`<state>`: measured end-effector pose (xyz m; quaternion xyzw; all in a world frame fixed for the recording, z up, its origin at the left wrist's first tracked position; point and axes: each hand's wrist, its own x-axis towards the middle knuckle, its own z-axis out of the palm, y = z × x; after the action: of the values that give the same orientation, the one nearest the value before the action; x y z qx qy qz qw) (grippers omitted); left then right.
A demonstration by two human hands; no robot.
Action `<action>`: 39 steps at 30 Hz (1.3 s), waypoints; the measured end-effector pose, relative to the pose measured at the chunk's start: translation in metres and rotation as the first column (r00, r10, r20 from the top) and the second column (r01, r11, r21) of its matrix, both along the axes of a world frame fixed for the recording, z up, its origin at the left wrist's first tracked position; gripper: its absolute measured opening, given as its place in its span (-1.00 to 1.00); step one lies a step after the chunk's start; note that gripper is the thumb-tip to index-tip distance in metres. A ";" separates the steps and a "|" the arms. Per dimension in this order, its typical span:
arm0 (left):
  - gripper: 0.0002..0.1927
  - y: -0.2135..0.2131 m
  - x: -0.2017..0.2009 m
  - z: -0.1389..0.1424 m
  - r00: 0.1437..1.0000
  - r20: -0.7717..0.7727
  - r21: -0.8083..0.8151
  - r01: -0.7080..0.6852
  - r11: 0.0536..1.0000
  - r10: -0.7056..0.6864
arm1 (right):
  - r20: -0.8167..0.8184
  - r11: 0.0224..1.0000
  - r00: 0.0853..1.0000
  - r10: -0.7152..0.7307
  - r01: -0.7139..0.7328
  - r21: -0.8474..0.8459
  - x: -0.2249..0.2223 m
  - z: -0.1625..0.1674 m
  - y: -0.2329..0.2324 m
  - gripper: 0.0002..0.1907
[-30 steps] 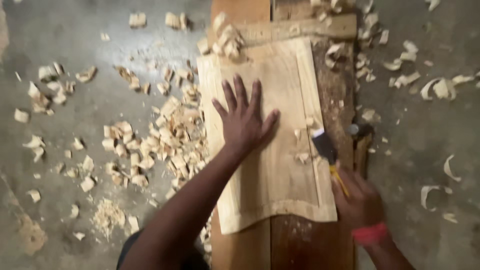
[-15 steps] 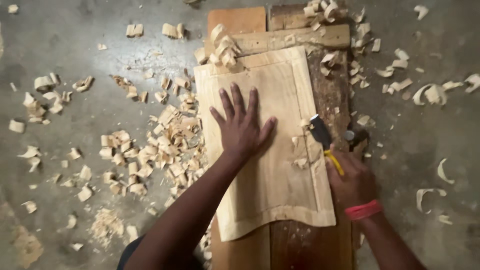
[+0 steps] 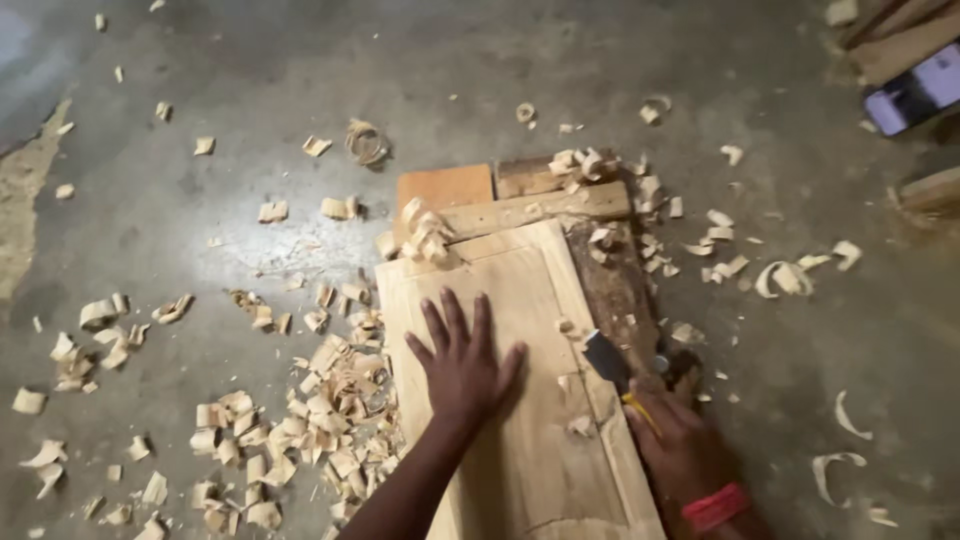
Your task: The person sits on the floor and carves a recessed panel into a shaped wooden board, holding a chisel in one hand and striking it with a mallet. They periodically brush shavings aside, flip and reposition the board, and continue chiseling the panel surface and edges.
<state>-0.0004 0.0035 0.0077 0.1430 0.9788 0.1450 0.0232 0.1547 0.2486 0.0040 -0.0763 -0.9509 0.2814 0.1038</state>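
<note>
A pale carved wooden panel (image 3: 520, 300) lies flat on darker boards on a concrete floor. My left hand (image 3: 462, 362) presses flat on its middle, fingers spread. My right hand (image 3: 682, 445), with a red band at the wrist, grips a chisel (image 3: 608, 362) whose blade rests on the panel's right edge. A few small chips lie on the panel beside the blade.
Wood shavings (image 3: 330, 410) are heaped left of the panel and scattered over the floor on both sides. A dark rough board (image 3: 612, 280) runs under the panel's right side. A phone (image 3: 915, 92) and timber pieces lie at the top right.
The view has tilted up, so the panel and both hands sit lower in the frame. My hands keep their places on the panel and chisel.
</note>
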 end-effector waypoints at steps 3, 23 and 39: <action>-0.08 0.001 0.002 0.002 1.000 0.011 -0.021 0.006 1.000 -0.006 | 0.000 0.989 1.000 -0.013 0.013 -0.145 -0.002 -0.006 0.009 -0.61; 0.02 0.003 0.008 -0.006 0.998 0.028 -0.028 0.051 0.998 -0.050 | -0.004 0.898 0.951 -0.308 0.289 -0.333 0.063 0.019 -0.029 -0.64; -0.04 -0.004 0.007 -0.018 1.000 -0.017 0.014 0.017 1.000 -0.016 | 0.403 0.799 0.740 -0.539 0.297 0.523 0.266 -0.008 0.041 -0.41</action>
<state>0.0063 -0.0001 -0.0108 0.1524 0.9767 0.1507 0.0149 0.4202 0.2897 -0.0040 -0.3437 -0.9349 0.0031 -0.0882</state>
